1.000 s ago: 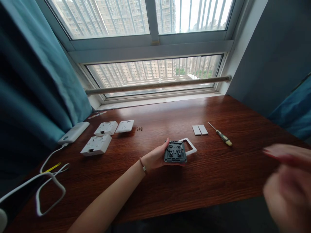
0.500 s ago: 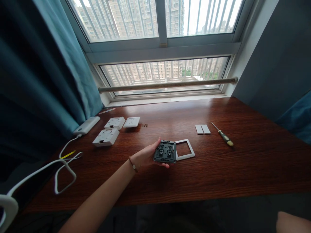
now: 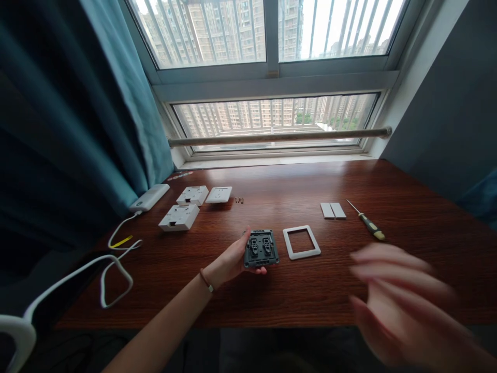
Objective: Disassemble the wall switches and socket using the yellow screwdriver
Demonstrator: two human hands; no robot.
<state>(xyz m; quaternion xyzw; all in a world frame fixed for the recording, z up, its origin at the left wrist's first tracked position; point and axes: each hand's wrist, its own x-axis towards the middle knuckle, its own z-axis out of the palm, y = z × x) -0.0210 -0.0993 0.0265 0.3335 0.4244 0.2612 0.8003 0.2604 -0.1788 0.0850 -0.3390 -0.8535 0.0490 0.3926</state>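
My left hand (image 3: 232, 260) grips a dark grey wall switch module (image 3: 261, 248) by its left edge, thumb on top and fingers beneath. Two raised rocker mechanisms show on its upper face. Just right of the module lies a white square frame (image 3: 291, 243) on the table. Over the right front of the table is my right hand (image 3: 399, 300), blurred by motion, its thumb apart from the fingers and nothing seen in it. Beyond that hand are two white switch caps (image 3: 333, 210) lying side by side and a screwdriver (image 3: 368, 224) with a dark and yellow handle.
Two white mounting boxes (image 3: 179, 217) and a white socket panel (image 3: 219, 195) sit on the left of the wooden table (image 3: 272, 305). Small screws (image 3: 239, 200) lie beside the panel. Farther left are a white power strip (image 3: 149, 198) and its looped cable (image 3: 116, 259).
My right hand has come up from the lower right corner over the table. The switch module in my left hand has moved left, away from the white frame. The view has shifted slightly.
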